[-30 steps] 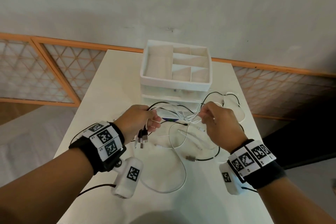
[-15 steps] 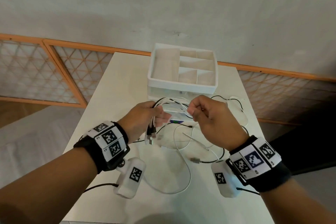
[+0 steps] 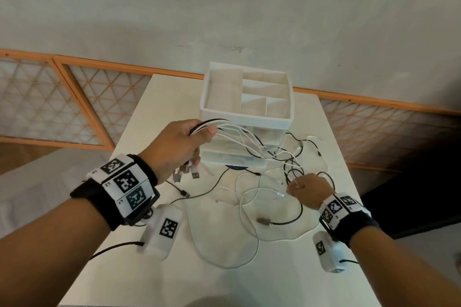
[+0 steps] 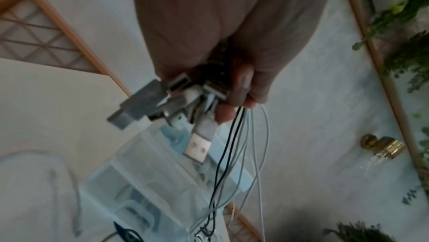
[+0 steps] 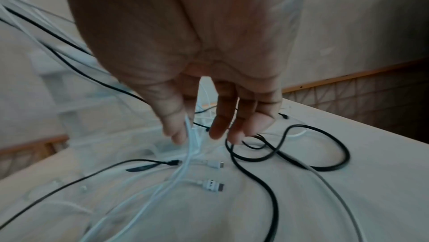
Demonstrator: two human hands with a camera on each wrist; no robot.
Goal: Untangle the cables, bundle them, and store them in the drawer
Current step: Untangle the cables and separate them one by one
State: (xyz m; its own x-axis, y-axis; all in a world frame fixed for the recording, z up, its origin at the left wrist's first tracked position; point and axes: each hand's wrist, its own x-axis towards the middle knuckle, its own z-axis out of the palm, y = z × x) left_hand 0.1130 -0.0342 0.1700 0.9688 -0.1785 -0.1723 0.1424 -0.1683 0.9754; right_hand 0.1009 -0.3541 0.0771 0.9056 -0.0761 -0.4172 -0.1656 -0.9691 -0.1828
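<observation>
Head view, nearest first: loose loops of white cable (image 3: 239, 239) lie slack on the near part of the white table (image 3: 174, 281), with a black cable (image 3: 284, 222) ending in a plug just beyond them. None of this is coiled or tied, so I judge the bundling has not begun.

A little farther, on the right, the right hand (image 3: 308, 188) reaches down into the knot of black and white leads. In the right wrist view its fingers (image 5: 223, 117) are spread and hang almost straight, with a white strand (image 5: 191, 135) running between thumb and forefinger; whether the strand is pinched or only brushed I cannot tell.

On the left and higher, the left hand (image 3: 178, 143) is raised above the table, fingers curled round a gathered set of cables. The left wrist view shows their USB plugs (image 4: 176, 102) collected at the fist, with thin black and white leads trailing down from it. From the fist the strands (image 3: 239, 134) fan out rightward and down into the tangle (image 3: 290, 167) in front of the drawer unit.

Farthest stands the white drawer unit (image 3: 245, 119), its open top tray divided into compartments and holding no cables; its clear drawers below look closed.

My reading: plug ends gathered, untangling partly done; separating the far ends, bundling and storing all remain.
</observation>
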